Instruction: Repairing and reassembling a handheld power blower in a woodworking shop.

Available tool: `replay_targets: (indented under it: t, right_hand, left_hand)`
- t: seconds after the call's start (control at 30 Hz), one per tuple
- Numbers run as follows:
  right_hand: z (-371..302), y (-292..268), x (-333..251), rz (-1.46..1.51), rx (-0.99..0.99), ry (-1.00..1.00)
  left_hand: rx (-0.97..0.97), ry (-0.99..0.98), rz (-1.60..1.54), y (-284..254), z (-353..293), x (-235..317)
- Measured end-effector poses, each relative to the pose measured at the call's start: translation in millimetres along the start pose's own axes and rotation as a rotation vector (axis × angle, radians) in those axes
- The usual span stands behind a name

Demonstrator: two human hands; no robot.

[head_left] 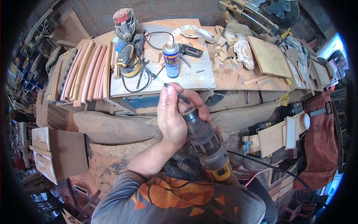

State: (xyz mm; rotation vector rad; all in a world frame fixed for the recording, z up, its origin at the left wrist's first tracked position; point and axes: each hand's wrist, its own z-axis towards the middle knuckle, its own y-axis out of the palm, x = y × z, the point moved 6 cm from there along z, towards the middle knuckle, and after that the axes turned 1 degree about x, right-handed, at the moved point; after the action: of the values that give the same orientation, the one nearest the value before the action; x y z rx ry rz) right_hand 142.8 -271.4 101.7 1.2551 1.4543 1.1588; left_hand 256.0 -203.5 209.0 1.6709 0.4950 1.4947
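Observation:
My left hand (170,118) is raised in front of my chest and wraps around the chuck of a yellow and black corded drill (207,147), which points up toward me. Its fingertips pinch a thin black rod-like tool (160,81) that slants up to the left from the chuck. My right hand (220,139) is almost fully hidden behind the drill body; only a sliver shows at the drill's right side, where it seems to grip the tool. The drill's black cord (268,166) trails off to the lower right.
Beyond the hands is a dusty workbench (194,76) with a blue and yellow spray can (171,59), a yellow sander (128,59), a router (125,23), wood offcuts (220,52) and a square board (269,56). Curved wooden slats (85,72) lie left; a red cloth (320,142) hangs right.

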Motion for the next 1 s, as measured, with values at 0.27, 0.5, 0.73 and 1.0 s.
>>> replay_targets:
  t: [0.27,0.5,0.73,1.0]
  right_hand:
    - [-4,-28,3,-0.017,-0.053,0.020]
    - [5,-12,7,-0.105,0.011,-0.080]
    - [-1,-31,-11,-0.750,-0.149,-0.222]
    - [-6,-38,-7,-0.579,0.014,-0.202]
  left_hand:
    - [-0.027,0.058,0.121,-3,-9,6]
    - [-0.046,0.072,0.226,-8,-7,13]
    - [-0.115,0.027,0.275,-10,-9,13]
    - [-0.145,-0.008,0.285,-14,-5,12]
